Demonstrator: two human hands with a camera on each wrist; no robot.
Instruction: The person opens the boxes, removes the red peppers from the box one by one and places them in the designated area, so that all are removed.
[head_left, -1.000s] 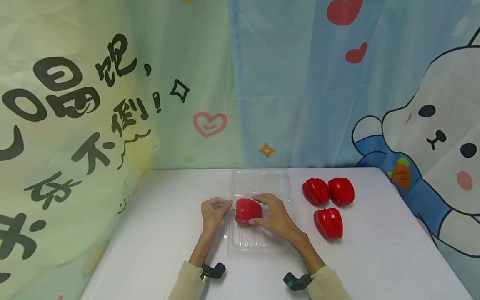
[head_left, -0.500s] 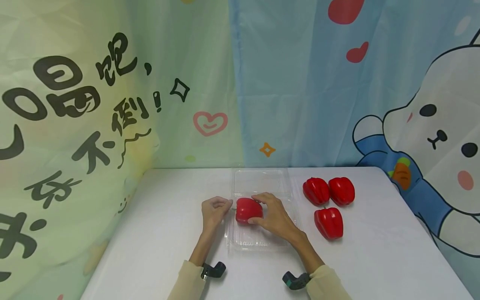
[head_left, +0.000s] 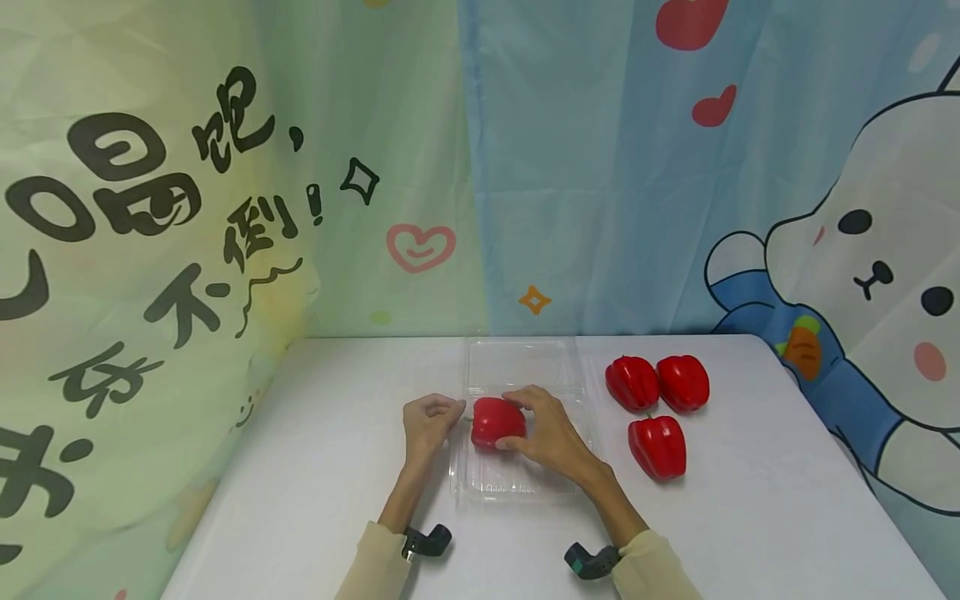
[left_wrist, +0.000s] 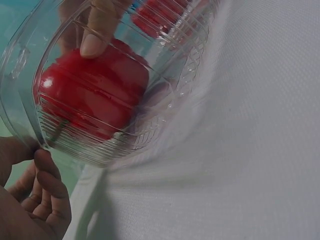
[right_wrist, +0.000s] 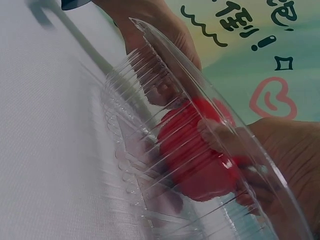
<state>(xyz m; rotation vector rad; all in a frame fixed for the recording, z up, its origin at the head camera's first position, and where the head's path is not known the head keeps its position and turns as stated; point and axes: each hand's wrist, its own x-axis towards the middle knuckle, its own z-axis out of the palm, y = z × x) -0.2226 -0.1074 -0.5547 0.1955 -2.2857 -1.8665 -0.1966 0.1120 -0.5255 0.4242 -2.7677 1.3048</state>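
A red bell pepper lies on its side in the left part of a clear plastic clamshell box, its green stem pointing left. My right hand holds the pepper from the right, thumb on the near side and fingers on the far side. On the left, my left hand pinches the box's rim between thumb and index finger, as the left wrist view shows, close to the stem. Seen through the ribbed wall in the right wrist view, the pepper sits under my right thumb.
The box's clear lid lies folded back toward the far table edge. Right of the box, three more red bell peppers rest on the white table: two at the back, one pepper nearer. A printed curtain hangs behind.
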